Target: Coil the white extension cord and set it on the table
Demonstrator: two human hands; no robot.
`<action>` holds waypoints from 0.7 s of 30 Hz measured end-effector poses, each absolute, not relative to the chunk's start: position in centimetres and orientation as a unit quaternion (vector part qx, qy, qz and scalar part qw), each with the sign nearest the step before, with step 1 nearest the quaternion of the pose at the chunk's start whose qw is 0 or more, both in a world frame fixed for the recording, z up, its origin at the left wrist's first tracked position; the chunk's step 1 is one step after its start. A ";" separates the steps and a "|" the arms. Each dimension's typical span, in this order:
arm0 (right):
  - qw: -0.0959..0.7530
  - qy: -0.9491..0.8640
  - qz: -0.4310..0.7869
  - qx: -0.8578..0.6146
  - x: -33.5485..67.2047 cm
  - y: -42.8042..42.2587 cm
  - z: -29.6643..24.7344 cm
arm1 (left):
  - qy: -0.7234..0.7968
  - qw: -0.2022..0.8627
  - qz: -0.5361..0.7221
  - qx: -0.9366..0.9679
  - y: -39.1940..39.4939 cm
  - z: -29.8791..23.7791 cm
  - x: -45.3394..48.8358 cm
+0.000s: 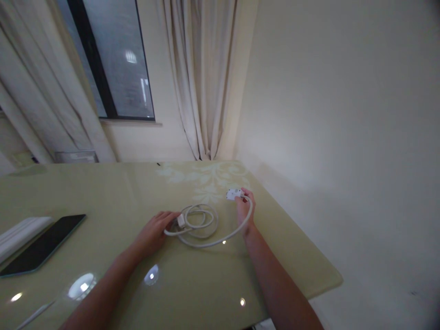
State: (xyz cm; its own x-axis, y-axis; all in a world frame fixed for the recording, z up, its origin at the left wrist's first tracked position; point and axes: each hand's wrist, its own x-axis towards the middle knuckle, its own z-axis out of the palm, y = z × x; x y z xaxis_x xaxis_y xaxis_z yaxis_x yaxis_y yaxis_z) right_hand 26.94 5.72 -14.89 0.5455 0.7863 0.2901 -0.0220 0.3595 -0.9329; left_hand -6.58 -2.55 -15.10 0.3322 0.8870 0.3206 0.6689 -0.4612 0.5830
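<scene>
Left hand [154,233] on table [206,284], fingers closed loosely over one end of the white cable [201,208]. Coil lies between both hands. Right hand [244,208] pinches plug [234,194] at fingertips. Tablet [41,247] well left of the left fingers.

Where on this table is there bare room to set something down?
Bare table stretches beyond the white cable, toward the curtain. Another free patch lies between the dark tablet and the left hand. The middle is crowded: the left hand and right hand are both on the cable.
</scene>
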 end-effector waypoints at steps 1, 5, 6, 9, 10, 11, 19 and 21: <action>0.721 -0.396 0.285 -0.492 26.8 5.8 -15.1 | 0.494 0.179 0.311 0.792 -2.5 -15.1 -6.6; 0.680 -0.470 0.278 -0.489 26.1 5.8 -15.8 | 0.524 0.177 0.323 0.768 -2.4 -14.8 -7.0; 0.659 -0.514 0.243 -0.492 26.1 5.8 -16.0 | 0.537 0.160 0.315 0.766 -2.4 -14.6 -7.2; 0.585 -0.631 0.126 -0.493 26.5 6.0 -16.4 | 0.591 0.079 0.269 0.756 -2.6 -13.6 -7.8; 0.570 -0.648 0.107 -0.494 26.7 6.1 -16.5 | 0.614 0.048 0.253 0.746 -2.7 -13.3 -8.1; 0.559 -0.654 0.100 -0.499 27.0 6.2 -16.5 | 0.639 0.019 0.238 0.731 -2.8 -13.0 -8.3; 0.439 -0.702 0.079 -0.556 27.7 6.0 -16.8 | 0.766 -0.048 0.161 0.621 -2.5 -14.1 -10.6; 0.401 -0.722 0.082 -0.557 27.6 5.6 -17.1 | 0.744 -0.029 0.188 0.641 -1.8 -14.6 -10.9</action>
